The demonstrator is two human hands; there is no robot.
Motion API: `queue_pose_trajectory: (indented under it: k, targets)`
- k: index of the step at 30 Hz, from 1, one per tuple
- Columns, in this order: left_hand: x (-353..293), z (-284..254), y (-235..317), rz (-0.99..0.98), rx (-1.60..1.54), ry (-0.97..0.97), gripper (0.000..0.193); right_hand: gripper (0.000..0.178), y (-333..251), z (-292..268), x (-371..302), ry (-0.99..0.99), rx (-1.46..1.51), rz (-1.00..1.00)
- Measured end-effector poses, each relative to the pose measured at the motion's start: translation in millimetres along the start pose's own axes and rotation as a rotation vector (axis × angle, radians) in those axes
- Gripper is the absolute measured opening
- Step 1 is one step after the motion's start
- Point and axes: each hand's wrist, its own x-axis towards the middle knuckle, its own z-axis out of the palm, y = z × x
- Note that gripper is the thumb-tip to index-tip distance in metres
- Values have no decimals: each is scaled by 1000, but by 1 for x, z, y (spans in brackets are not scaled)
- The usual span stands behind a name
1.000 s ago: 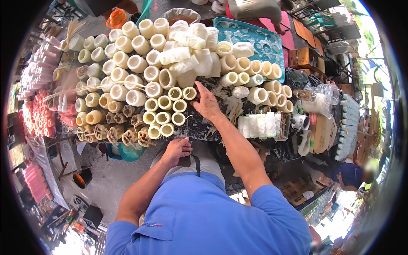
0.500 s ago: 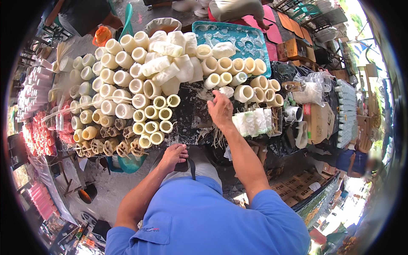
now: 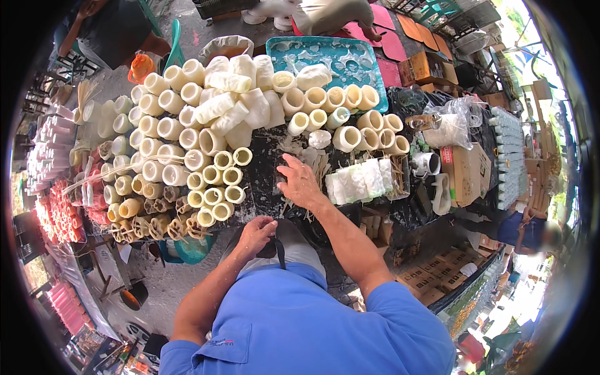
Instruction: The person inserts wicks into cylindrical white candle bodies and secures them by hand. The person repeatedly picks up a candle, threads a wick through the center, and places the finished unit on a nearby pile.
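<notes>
My right hand (image 3: 300,181) is over the dark tabletop (image 3: 265,156), its fingers apart and nothing visible in them. A white wad (image 3: 319,139) lies just beyond it, near small pale cylinders. Pale hollow wax-like cylinders (image 3: 223,160) stand grouped to its left, and wrapped white rolls (image 3: 359,181) lie to its right. My left hand (image 3: 257,235) is low in front of my lap at the table's near edge. Its fingers are curled together; whether anything small is between them is hidden.
Many more pale cylinders (image 3: 169,128) crowd the left of the table, with white pieces (image 3: 231,115) heaped at the back. A blue-green tray (image 3: 325,44) with whitish flakes lies beyond. A cardboard box (image 3: 469,175) and plastic bag (image 3: 456,128) stand right. Other people work nearby.
My right hand has drawn back from the white wad, toward me and a little left, and its fingers have spread. My left hand has barely moved. The view has shifted slightly.
</notes>
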Motion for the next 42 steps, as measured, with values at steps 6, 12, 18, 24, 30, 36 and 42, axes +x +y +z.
queue_pose_trajectory:
  k: [6,12,18,24,30,36,42]
  targets:
    - [4,-2,4,79,147,-1,50,51,8,17,-28,7,215,225]
    - [0,-9,9,198,326,5,50,23,-1,4,-26,261,-23,54]
    - [-18,-20,25,220,345,-39,53,14,13,-36,-6,479,-36,413]
    - [-22,-42,27,202,324,-130,53,20,-7,-50,-50,91,-28,645]
    - [-20,-69,20,227,413,-190,53,29,-42,14,-96,-162,-43,728]
    - [-24,-82,15,216,361,-203,52,48,-50,80,-90,-86,-152,989]
    - [-20,-83,12,240,429,-217,51,27,-59,62,-108,-92,360,1138]
